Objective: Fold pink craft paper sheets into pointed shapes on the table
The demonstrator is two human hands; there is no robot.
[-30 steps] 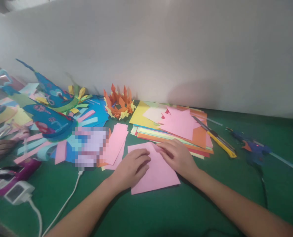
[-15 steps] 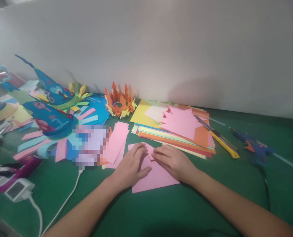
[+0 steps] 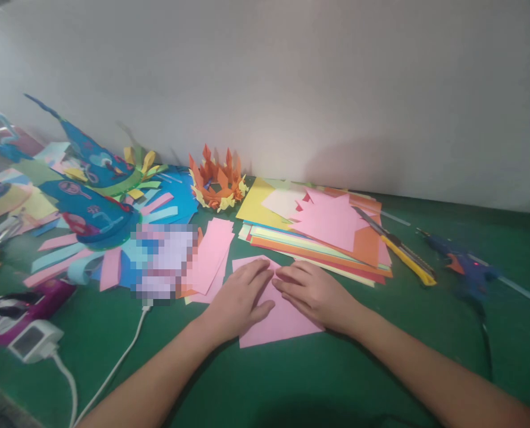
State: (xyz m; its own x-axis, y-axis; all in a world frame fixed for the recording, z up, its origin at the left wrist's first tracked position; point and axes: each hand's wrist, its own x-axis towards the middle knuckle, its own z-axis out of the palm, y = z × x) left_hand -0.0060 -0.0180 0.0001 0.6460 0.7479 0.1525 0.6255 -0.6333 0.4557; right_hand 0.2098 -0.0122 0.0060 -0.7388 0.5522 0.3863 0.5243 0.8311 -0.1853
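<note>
A sheet of pink paper [image 3: 276,321] lies flat on the green table, partly covered by both hands. My left hand [image 3: 242,294] rests on its left side, fingers stretched over the upper part and thumb apart on the surface. From the right, my right hand [image 3: 313,291] has its fingers bunched on the upper right edge, closed on the paper; its thumb is hidden. The fingertips of both hands nearly meet near the top edge. Pink paper strips [image 3: 209,255] lie just left of the sheet.
Behind stand a stack of coloured paper [image 3: 309,252], a yellow utility knife [image 3: 407,258] and an orange paper crown [image 3: 220,184]. At right is a blue glue gun [image 3: 472,270]. Blue cone hats [image 3: 95,208], a white cable [image 3: 133,342] and a white plug [image 3: 36,342] occupy the left.
The raised pink flap between my fingertips no longer stands out; the paper there looks flatter. My right fingers have shifted slightly, while my left hand stays nearly in place.
</note>
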